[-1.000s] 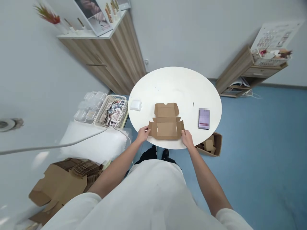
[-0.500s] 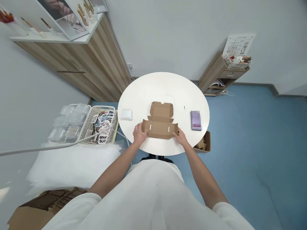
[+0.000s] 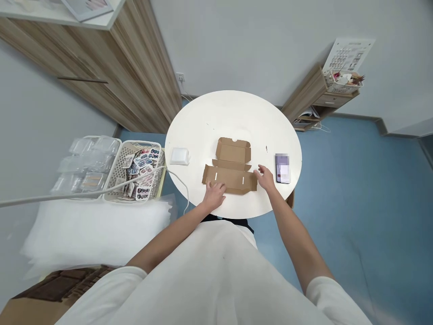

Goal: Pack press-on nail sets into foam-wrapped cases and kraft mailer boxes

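A flat, unfolded brown cardboard box lies on the round white table, its small side flaps tilted up. Two white slots show on its nearer panel. My left hand is at the box's near edge, left of its middle, with fingers curled over the cardboard. Beside the right side flap is my right hand; its fingers are apart and hold nothing. Whether its fingertips touch the flap I cannot tell.
A white packet lies at the table's left, a phone at its right. Left of the table stand a basket of printed cards and a basket of clear plastic boxes. A white cable crosses toward the table.
My left hand has moved from the box's left side flap to its near edge. My right hand has shifted off the right flap, its fingers opening. The view has tilted downward.
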Demonstrator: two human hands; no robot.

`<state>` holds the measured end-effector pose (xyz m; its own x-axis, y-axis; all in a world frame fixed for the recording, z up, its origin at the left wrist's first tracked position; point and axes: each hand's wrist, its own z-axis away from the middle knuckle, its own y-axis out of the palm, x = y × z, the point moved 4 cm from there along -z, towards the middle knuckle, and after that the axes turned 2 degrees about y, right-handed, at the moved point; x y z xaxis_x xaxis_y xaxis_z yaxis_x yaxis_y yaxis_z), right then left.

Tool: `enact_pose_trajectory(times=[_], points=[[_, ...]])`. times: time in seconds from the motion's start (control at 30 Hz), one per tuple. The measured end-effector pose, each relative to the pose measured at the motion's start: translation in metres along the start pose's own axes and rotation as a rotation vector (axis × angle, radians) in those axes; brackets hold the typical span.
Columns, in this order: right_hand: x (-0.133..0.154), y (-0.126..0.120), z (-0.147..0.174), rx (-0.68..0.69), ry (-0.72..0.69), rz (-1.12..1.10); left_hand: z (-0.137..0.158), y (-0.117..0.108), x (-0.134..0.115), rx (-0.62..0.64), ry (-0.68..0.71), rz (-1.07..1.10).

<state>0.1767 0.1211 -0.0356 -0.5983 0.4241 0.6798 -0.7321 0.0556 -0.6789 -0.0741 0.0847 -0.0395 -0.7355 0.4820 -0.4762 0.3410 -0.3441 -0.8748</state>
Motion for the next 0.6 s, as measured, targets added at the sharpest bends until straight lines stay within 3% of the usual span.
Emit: enact_pose_trajectory(times=[0.17, 0.3, 0.6], points=[[0.007, 0.014, -0.04, 0.115, 0.122, -0.191, -0.007, 0.004, 0.004, 0.075, 0.009, -0.08], [0.007, 0.031, -0.062, 0.135, 0.133, -0.217, -0.013, 0.006, 0.005, 0.13, 0.006, -0.129], [0.014, 0.04, -0.072, 0.148, 0.092, -0.19, -0.04, -0.015, 0.016, 0.063, -0.152, -0.238]])
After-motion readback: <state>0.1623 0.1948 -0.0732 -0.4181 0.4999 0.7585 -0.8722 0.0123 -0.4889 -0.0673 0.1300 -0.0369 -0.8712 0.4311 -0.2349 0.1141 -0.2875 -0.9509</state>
